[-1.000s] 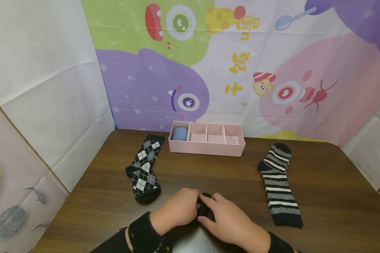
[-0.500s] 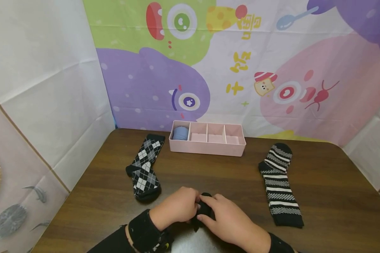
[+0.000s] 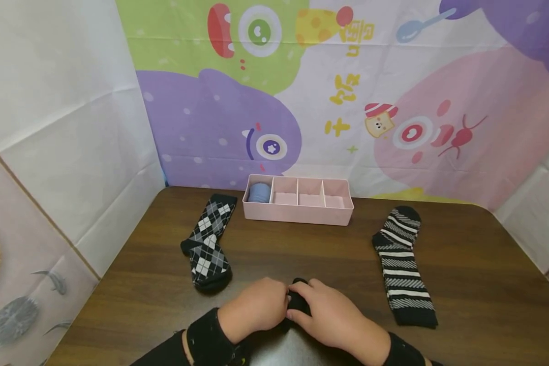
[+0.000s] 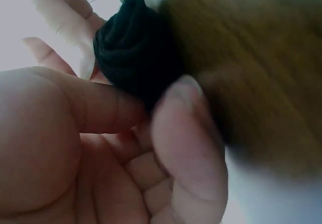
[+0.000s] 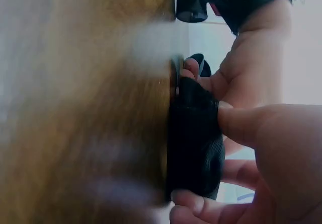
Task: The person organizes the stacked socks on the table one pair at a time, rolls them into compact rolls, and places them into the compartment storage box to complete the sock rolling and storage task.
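A rolled-up black sock (image 3: 298, 303) lies on the table near its front edge, between my two hands. My left hand (image 3: 257, 305) pinches the left side of the roll between thumb and curled fingers. Across the other side, my right hand (image 3: 331, 316) holds the roll, its thumb near me and its fingers over the far end. In the left wrist view the black sock (image 4: 133, 50) shows wound layers at its end. From the right wrist, the black sock (image 5: 193, 143) appears as a thick bundle against the tabletop. Both hands hide part of it.
An argyle sock (image 3: 209, 246) lies flat to the left, a striped sock (image 3: 404, 269) to the right. At the back stands a pink divided box (image 3: 297, 213), with a blue rolled item (image 3: 259, 192) in its leftmost compartment. A printed cloth (image 3: 229, 127) hangs behind the table.
A dark flap of the sock that stuck out below the hands half a second ago is hardly visible now. My left hand has shifted slightly down toward me. The other things stay put.
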Demonstrator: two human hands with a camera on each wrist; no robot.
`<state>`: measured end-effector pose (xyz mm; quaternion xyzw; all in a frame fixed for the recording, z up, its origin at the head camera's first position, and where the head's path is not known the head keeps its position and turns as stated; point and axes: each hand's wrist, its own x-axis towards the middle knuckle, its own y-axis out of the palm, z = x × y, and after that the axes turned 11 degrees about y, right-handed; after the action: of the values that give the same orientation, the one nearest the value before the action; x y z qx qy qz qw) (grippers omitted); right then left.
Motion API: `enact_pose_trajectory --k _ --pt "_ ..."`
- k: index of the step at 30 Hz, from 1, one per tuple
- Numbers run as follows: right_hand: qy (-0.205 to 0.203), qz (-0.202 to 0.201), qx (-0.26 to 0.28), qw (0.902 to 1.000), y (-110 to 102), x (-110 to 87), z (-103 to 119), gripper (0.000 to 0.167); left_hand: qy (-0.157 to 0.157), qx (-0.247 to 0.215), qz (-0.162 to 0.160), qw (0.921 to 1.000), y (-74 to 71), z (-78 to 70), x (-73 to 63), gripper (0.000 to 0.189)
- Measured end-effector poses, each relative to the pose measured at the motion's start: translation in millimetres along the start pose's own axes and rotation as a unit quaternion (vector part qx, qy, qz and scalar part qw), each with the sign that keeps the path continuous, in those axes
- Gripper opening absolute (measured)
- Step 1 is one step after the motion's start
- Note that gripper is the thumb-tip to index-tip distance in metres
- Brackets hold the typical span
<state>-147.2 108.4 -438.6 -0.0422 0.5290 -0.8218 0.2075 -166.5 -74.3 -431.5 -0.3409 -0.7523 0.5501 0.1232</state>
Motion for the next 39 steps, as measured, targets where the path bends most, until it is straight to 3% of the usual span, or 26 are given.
enact_pose_trajectory --k 5,9,14,18,26,29,36,39 --pt "0.003 0.008 -0.009 0.9999 0 1.2 -2 0.056 0.0 0.013 -0.002 0.9999 -1.9 -4.4 -1.7 0.024" --pt "0.004 0.01 -0.01 0.9999 -1 0.9 -3 0.057 -0.002 -0.021 -0.021 0.9995 -5.7 -5.8 -4.2 0.019" --pt "-0.003 0.015 -0.01 0.9998 -2 1.9 -3 0.055 0.02 -0.042 -0.036 0.9983 -9.0 -7.9 -8.6 0.011" --pt "-0.003 0.017 -0.002 0.9999 -4 1.4 -3 0.054 0.036 -0.048 -0.028 0.9978 -9.1 -9.6 -9.9 0.013" --pt "-0.006 -0.011 -0.015 0.9998 -9 -3.4 1 0.051 0.024 -0.12 0.006 0.9925 -5.6 -8.4 -6.8 0.028" --pt "-0.002 -0.007 -0.01 0.9999 -12 -5.8 2 0.051 0.03 -0.123 0.017 0.9918 -4.5 -9.7 -4.7 0.025" --pt "-0.004 0.001 0.019 0.9998 -18 -4.9 0 0.051 0.068 -0.079 0.023 0.9942 -1.7 -10.4 -2.3 0.01" --pt "-0.008 0.001 0.022 0.9997 -18 -1.6 -4 0.051 0.069 -0.082 0.025 0.9939 -0.3 -9.9 -2.6 0.009"
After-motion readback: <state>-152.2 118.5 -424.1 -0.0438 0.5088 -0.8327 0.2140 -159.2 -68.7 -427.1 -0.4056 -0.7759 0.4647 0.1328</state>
